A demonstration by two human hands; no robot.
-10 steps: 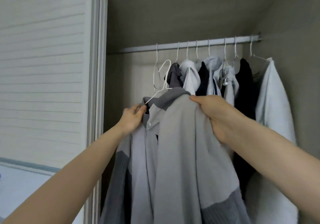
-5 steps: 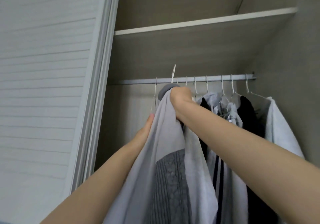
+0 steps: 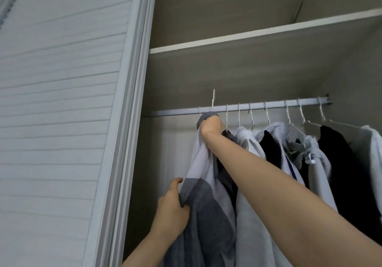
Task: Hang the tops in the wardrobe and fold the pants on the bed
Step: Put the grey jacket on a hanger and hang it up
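So the right hand [image 3: 211, 125] is clamped around the neck of the grey top [image 3: 203, 186], fingers curled into the collar where the hanger sits, right up under the rail [image 3: 258, 107]. The white hanger hook [image 3: 213, 99] pokes straight up out of that fist, and its tip stands a bit above the rail, at about 12 o'clock from the knuckles. That's the bit that matters: the rail runs roughly 9-to-3 across the wardrobe, the hook's at the height of the bar, and I can't tell from here whether it has actually caught on the bar or is just in front of it. My guess is it needs a small push back and a drop to seat it.

The left hand [image 3: 171, 211] is way lower, around 7 o'clock from the right one, gripping a bunch of the darker knit sleeve, so the right hand is clearly the nearer one for the hooking.

The top itself hangs long-ways straight down, just left of the other hung clothes [image 3: 310, 153]. There's free rail at the left end.
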